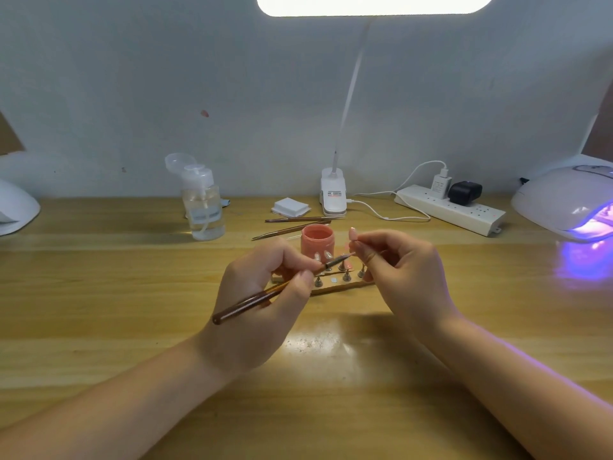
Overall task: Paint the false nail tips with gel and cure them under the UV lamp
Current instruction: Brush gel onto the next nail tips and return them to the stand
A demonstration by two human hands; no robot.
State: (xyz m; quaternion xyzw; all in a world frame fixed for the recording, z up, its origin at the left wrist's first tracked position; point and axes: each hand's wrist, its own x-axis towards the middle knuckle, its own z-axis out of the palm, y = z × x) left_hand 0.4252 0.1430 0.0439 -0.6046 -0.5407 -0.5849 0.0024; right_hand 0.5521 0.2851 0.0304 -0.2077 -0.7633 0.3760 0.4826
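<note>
Hands meet over a wooden table under bright lamplight. The left hand pinches a brown gel brush between thumb and fingers, its handle slanting down to the left and its tip reaching toward the right hand. That hand pinches a small stand carrying 1 pink false nail tip, raised just above the brush tip.

Below and between the hands sits a wooden holder studded with more small metal stands, several topped with nail tips. Just behind it stands an open pink gel jar. Beyond the jar lie 2 slim tools, then a stack of white wipes and a clear pump bottle to the left.

At the far right, the white UV lamp glows violet onto the tabletop. A power strip and the white clip base of a desk lamp line the wall.
</note>
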